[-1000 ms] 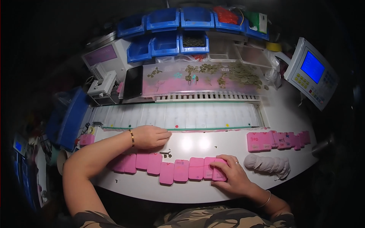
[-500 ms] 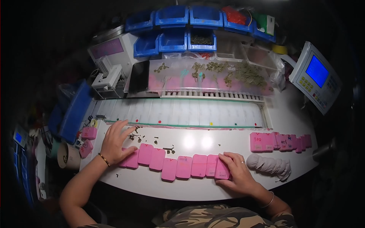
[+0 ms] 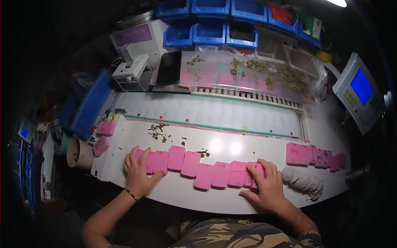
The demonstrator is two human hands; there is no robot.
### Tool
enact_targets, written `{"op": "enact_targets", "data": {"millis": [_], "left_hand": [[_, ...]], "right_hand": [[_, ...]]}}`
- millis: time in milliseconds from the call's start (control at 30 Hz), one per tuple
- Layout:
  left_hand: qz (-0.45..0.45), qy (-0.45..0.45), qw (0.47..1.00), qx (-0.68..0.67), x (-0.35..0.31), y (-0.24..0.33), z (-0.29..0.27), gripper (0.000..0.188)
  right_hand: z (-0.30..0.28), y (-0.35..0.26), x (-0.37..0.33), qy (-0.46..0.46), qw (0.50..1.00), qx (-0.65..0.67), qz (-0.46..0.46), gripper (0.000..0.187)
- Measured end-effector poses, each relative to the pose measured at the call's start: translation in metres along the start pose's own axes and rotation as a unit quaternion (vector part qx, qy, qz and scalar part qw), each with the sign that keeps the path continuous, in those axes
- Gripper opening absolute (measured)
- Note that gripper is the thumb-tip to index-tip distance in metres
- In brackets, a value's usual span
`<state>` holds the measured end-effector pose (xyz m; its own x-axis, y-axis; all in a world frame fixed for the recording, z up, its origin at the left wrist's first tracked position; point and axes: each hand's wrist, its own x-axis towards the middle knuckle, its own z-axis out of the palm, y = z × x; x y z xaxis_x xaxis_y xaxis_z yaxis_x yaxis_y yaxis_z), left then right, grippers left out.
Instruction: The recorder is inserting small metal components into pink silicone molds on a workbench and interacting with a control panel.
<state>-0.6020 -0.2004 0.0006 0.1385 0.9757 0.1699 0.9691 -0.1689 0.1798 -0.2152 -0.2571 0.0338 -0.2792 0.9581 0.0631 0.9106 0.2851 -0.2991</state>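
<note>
A slightly staggered row of several pink rounded blocks [image 3: 190, 164] lies across the white worktop. My left hand [image 3: 139, 175] grips the left end of the row, fingers over the outermost blocks and thumb at their near side. Around the right-end blocks, my right hand [image 3: 266, 187] curls its fingers over the far side, with the thumb by the near side; these blocks are partly hidden beneath it. Small dark green-brown pieces [image 3: 156, 132] lie scattered beyond the left part of the row.
Another line of pink blocks [image 3: 297, 154] and a rolled grey cloth [image 3: 304, 182] sit at the right. Across the back runs a white conveyor [image 3: 215, 113], with blue bins [image 3: 209, 33] behind. A control panel [image 3: 359, 91] stands far right, and a round container [image 3: 80, 153] at left.
My left hand has come nearer and onto the left-end blocks. My right hand stays at the right end, its thumb shifted. The whole view has turned slightly.
</note>
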Motion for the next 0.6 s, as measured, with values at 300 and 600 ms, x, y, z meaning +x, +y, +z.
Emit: {"op": "enact_targets", "data": {"millis": [300,600], "left_hand": [[0.077,-0.072,0.994,-0.033,-0.014,0.034,-0.016,0.068],[0.453,-0.033,0.878,-0.153,0.092,0.094,-0.008,0.041]], "right_hand": [[-0.014,0.011,-0.03,-0.02,0.995,-0.095,0.034,0.079],[-0.012,0.004,-0.04,-0.021,0.994,-0.088,0.059,0.081]]}}
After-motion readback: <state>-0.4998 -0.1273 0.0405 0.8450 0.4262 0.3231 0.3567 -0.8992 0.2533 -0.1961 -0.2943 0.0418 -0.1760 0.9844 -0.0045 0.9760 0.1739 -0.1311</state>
